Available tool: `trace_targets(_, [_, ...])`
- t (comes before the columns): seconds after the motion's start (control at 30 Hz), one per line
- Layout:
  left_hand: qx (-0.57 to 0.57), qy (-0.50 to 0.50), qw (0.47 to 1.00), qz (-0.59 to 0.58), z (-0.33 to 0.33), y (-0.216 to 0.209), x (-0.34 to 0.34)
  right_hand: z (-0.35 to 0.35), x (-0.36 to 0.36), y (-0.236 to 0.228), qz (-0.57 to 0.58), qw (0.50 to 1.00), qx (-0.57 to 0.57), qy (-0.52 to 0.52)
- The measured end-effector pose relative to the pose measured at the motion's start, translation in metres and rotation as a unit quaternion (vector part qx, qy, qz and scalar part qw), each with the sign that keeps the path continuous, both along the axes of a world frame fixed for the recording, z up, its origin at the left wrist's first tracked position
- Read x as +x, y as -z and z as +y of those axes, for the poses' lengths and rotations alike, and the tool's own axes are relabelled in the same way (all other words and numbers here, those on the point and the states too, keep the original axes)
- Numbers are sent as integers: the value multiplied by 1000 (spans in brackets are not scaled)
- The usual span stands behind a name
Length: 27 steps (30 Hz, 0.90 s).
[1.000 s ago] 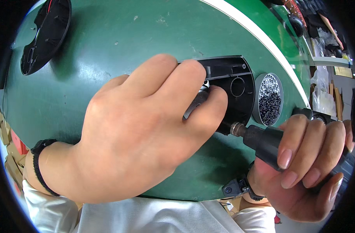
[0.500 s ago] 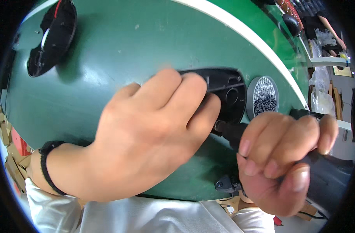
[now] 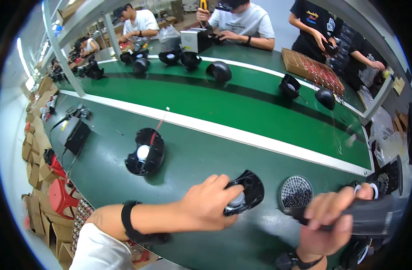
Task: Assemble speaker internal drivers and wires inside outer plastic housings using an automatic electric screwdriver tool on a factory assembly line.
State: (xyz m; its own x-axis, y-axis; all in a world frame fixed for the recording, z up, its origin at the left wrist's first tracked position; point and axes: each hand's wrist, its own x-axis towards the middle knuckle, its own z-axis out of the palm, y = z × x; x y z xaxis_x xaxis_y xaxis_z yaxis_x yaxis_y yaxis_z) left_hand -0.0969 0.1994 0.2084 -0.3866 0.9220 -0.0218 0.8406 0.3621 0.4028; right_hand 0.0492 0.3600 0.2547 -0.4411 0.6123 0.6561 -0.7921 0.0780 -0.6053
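Observation:
My left hand (image 3: 208, 198) grips a black plastic housing (image 3: 254, 186) at its left side, the open inner side facing up. A round silvery part sits in the housing, partly behind my fingers. My right hand (image 3: 328, 218) is wrapped round a dark power screwdriver (image 3: 372, 218) lying sideways, its tip pointing left. That tip is just below a round grey dish (image 3: 281, 191) of small dark screws, apart from the housing. Farther left on the green table lies another black housing (image 3: 156, 146) with a white round part and a red wire.
Beyond the white rail (image 3: 242, 140), black rounded shells (image 3: 220, 71) stand on a green belt (image 3: 206, 105). A grey box with cables (image 3: 75, 135) is at the table's left. Several people work across the belt. A cardboard tray (image 3: 300, 65) holds red-wired parts.
The view has lifted and widened, bringing the belt and people in. The screwdriver tip has moved from the housing to the screw dish. My left hand still holds the housing.

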Motion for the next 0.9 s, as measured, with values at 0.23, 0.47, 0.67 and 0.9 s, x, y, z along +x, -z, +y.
trace_targets(0.23, [35, -131, 989, -67, 139, 15, -132, 39, 21, -16, -31, 983, -46, 174])
trace_targets(0.47, [-4, -277, 948, 158, 241, 45, -273, 50, 16, -27, -82, 975, -75, 193])
trace_targets(0.67, [-65, -316, 900, 294, 309, 15, -225, 68, 22, -30, -90, 967, -75, 224])
trace_targets(0.9, [61, -242, 963, 96, 394, 30, -160, 76, 13, -18, -143, 960, -48, 234])
